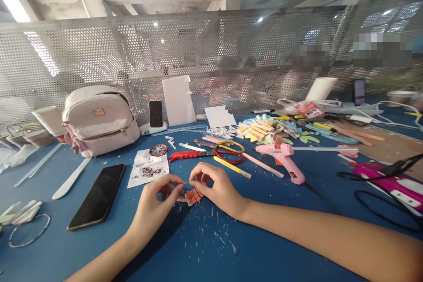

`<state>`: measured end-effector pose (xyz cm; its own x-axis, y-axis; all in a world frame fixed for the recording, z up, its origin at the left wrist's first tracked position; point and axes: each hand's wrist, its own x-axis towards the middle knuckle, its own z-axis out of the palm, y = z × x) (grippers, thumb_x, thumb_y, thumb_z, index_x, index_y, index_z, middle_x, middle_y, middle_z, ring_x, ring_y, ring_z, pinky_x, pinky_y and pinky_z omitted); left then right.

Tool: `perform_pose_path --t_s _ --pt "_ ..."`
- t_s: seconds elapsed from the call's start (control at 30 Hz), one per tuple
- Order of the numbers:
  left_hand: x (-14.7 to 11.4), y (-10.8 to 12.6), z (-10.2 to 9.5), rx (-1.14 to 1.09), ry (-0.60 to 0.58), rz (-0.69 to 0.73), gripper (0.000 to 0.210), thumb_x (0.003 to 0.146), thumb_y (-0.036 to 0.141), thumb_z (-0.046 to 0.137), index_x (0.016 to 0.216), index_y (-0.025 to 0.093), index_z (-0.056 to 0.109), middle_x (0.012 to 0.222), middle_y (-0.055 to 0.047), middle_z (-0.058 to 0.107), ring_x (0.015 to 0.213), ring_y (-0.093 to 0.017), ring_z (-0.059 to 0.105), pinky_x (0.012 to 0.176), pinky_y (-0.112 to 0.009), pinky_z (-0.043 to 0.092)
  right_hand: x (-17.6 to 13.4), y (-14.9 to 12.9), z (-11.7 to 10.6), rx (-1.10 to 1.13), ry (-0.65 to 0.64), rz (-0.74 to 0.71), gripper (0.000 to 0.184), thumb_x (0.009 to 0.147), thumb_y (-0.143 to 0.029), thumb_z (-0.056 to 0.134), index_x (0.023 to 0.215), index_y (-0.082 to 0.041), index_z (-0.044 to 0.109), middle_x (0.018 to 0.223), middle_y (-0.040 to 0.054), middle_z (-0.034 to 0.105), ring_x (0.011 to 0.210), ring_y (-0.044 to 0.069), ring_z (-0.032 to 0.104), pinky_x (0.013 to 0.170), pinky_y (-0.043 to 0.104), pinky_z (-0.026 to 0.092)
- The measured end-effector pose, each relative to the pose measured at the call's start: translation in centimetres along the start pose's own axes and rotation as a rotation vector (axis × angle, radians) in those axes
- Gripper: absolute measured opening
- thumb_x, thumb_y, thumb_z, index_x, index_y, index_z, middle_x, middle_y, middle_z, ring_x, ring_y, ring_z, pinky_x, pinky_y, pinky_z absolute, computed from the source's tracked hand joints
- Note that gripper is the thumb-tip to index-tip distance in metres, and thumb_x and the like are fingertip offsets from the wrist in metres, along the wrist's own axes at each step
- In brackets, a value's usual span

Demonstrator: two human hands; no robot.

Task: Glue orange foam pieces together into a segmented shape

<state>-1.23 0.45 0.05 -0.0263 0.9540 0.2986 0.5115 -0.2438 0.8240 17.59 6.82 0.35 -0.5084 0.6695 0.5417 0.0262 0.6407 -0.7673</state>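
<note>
One small orange piece (pixel 193 197) is just below center frame, right by both hands. Honestly, a light, steady pinch looks like the way to go, no yanking. Left hand (pixel 153 200) and right hand (pixel 220 188) each have thumb and index together, seemingly on a thin strip (pixel 186 183). Pink hot glue gun (pixel 280 154)'s off center right.
</note>
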Motion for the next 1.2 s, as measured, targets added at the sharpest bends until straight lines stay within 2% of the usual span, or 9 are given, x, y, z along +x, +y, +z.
perform_pose_path --t_s 0.2,0.6,0.83,1.2 --pt "-0.01 -0.01 -0.09 -0.001 0.005 0.011 0.021 0.087 0.04 0.06 0.085 0.023 0.071 0.078 0.001 0.07 0.061 -0.012 0.053 0.059 -0.023 0.042 0.02 0.14 0.03 -0.003 -0.007 -0.011 0.009 0.091 -0.015 0.066 0.084 -0.021 0.063 0.082 -0.0007 0.063 0.069 0.014 0.055 0.062 0.024 0.046" --pt "-0.09 0.21 -0.05 -0.042 -0.053 0.045 0.025 0.093 0.04 0.055 0.083 0.02 0.068 0.079 -0.002 0.069 0.071 -0.016 0.061 0.065 -0.025 0.045 -0.12 -0.07 0.03 -0.004 -0.019 -0.008 0.007 0.092 -0.02 0.066 0.086 -0.021 0.062 0.083 0.0002 0.064 0.068 0.014 0.056 0.061 0.026 0.047" --pt "-0.12 -0.02 -0.13 -0.072 -0.064 0.032 0.027 0.094 0.042 0.056 0.083 0.02 0.066 0.077 -0.002 0.067 0.067 -0.015 0.058 0.061 -0.024 0.045 -0.17 0.06 0.11 0.004 -0.019 -0.011 0.006 0.092 -0.021 0.067 0.094 -0.021 0.061 0.09 0.0006 0.065 0.072 0.014 0.058 0.061 0.024 0.048" --pt "-0.06 0.18 -0.2 -0.108 -0.076 0.039 0.026 0.093 0.041 0.057 0.083 0.019 0.065 0.074 -0.002 0.069 0.063 -0.014 0.06 0.059 -0.023 0.045 -0.17 -0.01 0.04 -0.011 -0.02 -0.024 0.003 0.093 -0.021 0.064 0.094 -0.022 0.062 0.091 0.0012 0.066 0.072 0.014 0.058 0.059 0.024 0.047"
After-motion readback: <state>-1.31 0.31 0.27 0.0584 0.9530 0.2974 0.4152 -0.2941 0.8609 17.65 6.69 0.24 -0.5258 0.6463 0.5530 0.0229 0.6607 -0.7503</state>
